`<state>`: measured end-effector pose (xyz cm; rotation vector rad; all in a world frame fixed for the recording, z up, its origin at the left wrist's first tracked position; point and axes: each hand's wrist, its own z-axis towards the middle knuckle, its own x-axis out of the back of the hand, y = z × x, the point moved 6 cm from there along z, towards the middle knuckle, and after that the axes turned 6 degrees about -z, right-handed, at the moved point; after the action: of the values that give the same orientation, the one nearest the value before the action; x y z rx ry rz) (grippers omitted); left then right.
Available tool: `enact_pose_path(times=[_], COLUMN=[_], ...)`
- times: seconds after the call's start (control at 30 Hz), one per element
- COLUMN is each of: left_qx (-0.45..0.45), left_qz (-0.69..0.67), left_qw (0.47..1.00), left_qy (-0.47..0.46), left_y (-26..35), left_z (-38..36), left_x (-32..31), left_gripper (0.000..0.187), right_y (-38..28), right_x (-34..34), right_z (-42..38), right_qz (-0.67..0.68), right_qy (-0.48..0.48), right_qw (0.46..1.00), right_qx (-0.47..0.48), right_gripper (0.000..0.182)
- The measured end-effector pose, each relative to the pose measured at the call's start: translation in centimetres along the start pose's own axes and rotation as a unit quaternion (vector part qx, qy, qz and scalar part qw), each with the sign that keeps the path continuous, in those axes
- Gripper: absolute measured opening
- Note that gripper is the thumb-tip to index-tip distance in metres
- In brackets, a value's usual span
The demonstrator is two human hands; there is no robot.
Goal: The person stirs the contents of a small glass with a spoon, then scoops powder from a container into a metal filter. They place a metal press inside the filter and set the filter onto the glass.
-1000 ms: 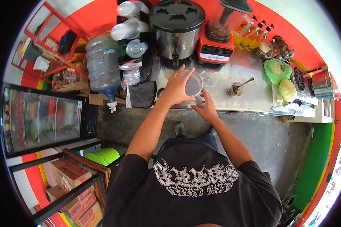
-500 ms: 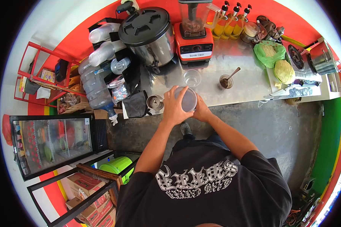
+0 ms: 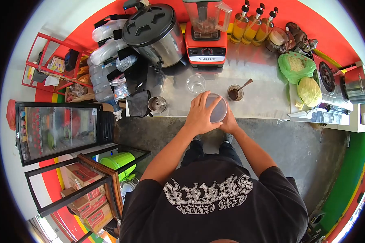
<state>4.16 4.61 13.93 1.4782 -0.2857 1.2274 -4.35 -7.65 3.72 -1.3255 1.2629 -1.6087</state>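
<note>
Between my two hands is a round, translucent plastic tub, held in front of the counter's near edge with its greyish round face towards me. My left hand grips its left side, fingers reaching over the top. My right hand is closed round its right side, its fingers partly hidden behind the tub. Just beyond, a clear plastic bowl rests on the steel counter. To its right stands a small glass of dark brown contents with a spoon leaning in it.
A red blender and a large steel dispenser stand at the back. Pump bottles line the wall. A metal cup sits at the left edge. Right are a cabbage, a knife and a stove.
Both hands have moved right with the tub, away from the metal cup and nearer the glass with the spoon. The view has shifted slightly.
</note>
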Motion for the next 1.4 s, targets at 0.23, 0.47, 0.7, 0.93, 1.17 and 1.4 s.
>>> enact_pose_path(times=[0.23, 0.47, 0.7, 0.93, 1.17, 1.4], left_qx=[-0.018, -0.006, 0.046, 0.002, -0.042, -0.068], left_qz=[0.027, 0.035, 0.081, 0.044, 0.047, 0.023], left_qw=[0.999, 0.997, 0.989, 0.998, 0.997, 0.997], left_qy=[0.040, 0.066, 0.114, 0.041, -0.046, 0.013], left_y=[0.3, 0.8, 0.9, 1.1, 1.0, 0.9], left_z=[0.3, 0.4, 0.2, -0.2, 0.9, 1.0], left_x=[-0.8, -1.0, -1.7, -1.2, -0.6, -0.6], left_gripper=[0.101, 0.097, 0.088, 0.093, 0.096, 0.097], right_y=[2.0, 2.7, 3.0, 1.1, 1.1, 2.0], right_x=[-1.1, -2.0, -3.0, 0.9, 0.9, -0.7], right_z=[0.3, 0.1, 0.3, 1.6, 2.4, 1.6], right_qz=[0.064, 0.065, 0.068, -0.003, 0.078, 0.078], right_qy=[0.056, 0.095, 0.136, -0.015, -0.109, -0.021], right_qw=[0.995, 0.991, 0.987, 0.994, 0.987, 0.995], right_qx=[0.048, 0.074, 0.059, 0.109, 0.093, 0.061], right_gripper=[0.107, 0.101, 0.102, 0.120, 0.130, 0.122])
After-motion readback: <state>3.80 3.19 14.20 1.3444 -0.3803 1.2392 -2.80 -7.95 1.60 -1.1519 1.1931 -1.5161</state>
